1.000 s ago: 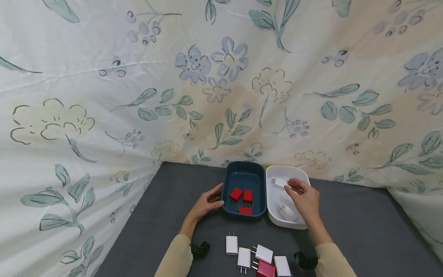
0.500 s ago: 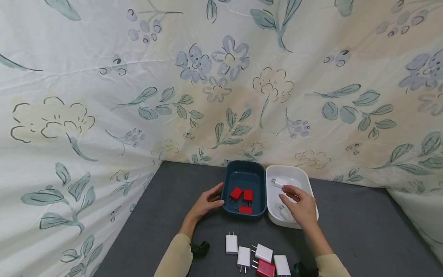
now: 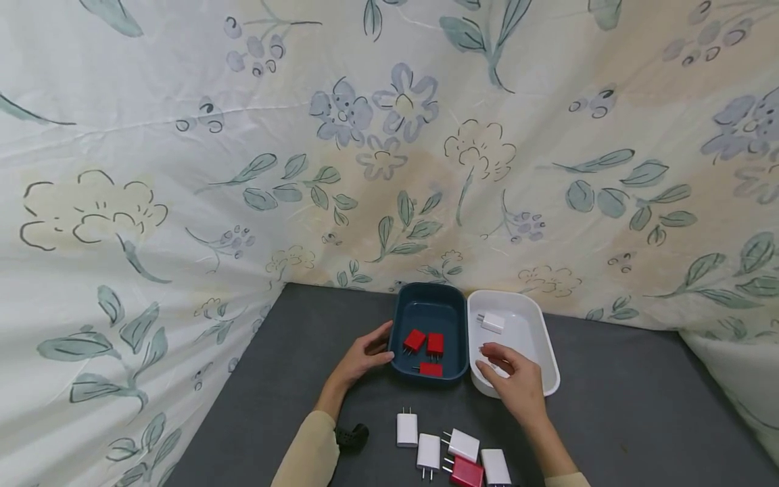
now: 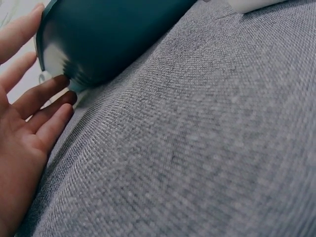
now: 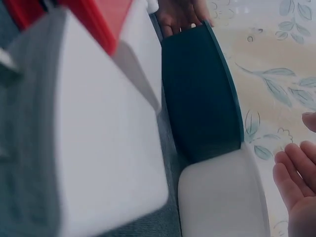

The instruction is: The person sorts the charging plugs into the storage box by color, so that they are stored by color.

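My left hand (image 3: 364, 357) rests its fingers against the left side of the dark blue tray (image 3: 429, 308); the left wrist view shows them fairly straight at its wall. Inside that tray lie three red charger plugs (image 3: 415, 340). Over the near part of the white tray (image 3: 538, 345) hovers my right hand (image 3: 516, 382), fingers loosely bent and nothing between them. One white charger plug (image 3: 491, 323) lies toward the back of the white tray; the tray's near floor is hidden under the hand. In the right wrist view the right hand (image 5: 298, 182) is partly visible, above the white tray's rim.
In front of the trays, several white charger plugs (image 3: 407, 430) and a red charger plug (image 3: 467, 472) lie on the dark grey table (image 3: 621, 399). One white charger (image 5: 106, 133) looms large in the right wrist view. A floral cloth (image 3: 389, 169) hangs behind the table.
My right hand has drawn back from the white charger in the white tray, toward me and slightly left. The left hand has stayed at the blue tray.
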`<action>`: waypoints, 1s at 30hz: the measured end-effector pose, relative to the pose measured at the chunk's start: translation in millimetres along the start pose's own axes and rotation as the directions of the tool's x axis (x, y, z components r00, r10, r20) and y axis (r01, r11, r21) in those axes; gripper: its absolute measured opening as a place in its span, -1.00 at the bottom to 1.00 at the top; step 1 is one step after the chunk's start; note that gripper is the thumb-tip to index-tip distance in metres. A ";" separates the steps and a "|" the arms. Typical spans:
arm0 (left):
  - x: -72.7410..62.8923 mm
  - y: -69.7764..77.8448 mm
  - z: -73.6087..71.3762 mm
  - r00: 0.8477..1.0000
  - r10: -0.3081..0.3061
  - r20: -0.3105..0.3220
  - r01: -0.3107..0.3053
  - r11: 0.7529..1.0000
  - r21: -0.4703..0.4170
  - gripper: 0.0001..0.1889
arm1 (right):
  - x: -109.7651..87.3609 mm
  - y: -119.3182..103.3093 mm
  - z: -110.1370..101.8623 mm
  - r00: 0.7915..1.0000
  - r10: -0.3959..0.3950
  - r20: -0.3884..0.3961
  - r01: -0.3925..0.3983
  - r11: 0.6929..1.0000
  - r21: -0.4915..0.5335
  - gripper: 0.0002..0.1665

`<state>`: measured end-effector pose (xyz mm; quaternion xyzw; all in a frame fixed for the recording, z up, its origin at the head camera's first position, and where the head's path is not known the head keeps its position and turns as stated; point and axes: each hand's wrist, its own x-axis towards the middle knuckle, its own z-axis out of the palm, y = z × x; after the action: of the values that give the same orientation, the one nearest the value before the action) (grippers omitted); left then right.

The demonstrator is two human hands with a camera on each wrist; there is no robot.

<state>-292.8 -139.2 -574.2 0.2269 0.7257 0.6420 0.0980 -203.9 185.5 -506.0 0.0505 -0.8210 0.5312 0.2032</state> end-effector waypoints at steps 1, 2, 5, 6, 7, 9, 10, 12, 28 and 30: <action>-0.1 -0.1 0.0 1.000 0.001 0.000 -0.001 1.000 0.000 -0.30 | -2.1 -6.8 0.0 1.000 0.006 0.007 -0.006 1.000 0.001 -0.62; 0.0 0.1 -0.1 1.000 -0.002 0.000 0.002 1.000 -0.006 -0.30 | -3.5 -8.4 0.9 1.000 0.005 0.009 -0.005 1.000 0.004 -0.62; 0.0 0.6 -0.3 1.000 -0.002 -0.004 0.002 1.000 -0.004 -0.30 | -9.4 -25.6 1.4 1.000 0.008 0.012 -0.008 1.000 -0.005 -0.62; 0.0 0.5 -0.5 1.000 -0.003 -0.004 0.003 1.000 -0.004 -0.30 | -11.4 -30.0 1.9 1.000 0.005 0.009 -0.004 1.000 -0.013 -0.62; -0.2 1.0 -0.7 1.000 -0.004 -0.004 0.004 1.000 -0.003 -0.30 | -13.4 -31.2 2.9 1.000 -0.007 0.004 0.007 1.000 -0.010 -0.62; -0.8 1.7 -0.8 1.000 -0.005 -0.006 0.005 1.000 0.007 -0.30 | -16.5 -31.0 5.6 1.000 -0.025 -0.004 0.025 1.000 -0.008 -0.63; -1.0 1.7 -1.1 1.000 -0.002 -0.004 0.002 1.000 0.009 -0.30 | -17.5 -27.7 7.4 0.999 -0.031 -0.006 0.031 0.999 -0.008 -0.62; -0.9 1.5 -1.5 1.000 0.001 -0.002 -0.001 1.000 0.010 -0.30 | -18.9 -20.3 10.9 0.999 -0.045 -0.006 0.045 0.999 -0.002 -0.63; 1.1 0.6 0.1 1.000 0.014 0.007 -0.014 1.000 0.010 -0.28 | -42.1 -5.9 20.0 0.990 -0.050 0.130 0.060 0.995 -0.075 -0.62; 1.1 -0.2 0.1 1.000 0.019 0.005 -0.019 1.000 0.015 -0.28 | -45.6 -6.2 21.5 0.989 -0.025 0.149 0.036 0.997 -0.072 -0.61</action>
<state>-293.7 -138.6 -574.2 0.2364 0.7281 0.6368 0.0919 -166.5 157.7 -526.0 0.0945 -0.8523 0.4917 0.1513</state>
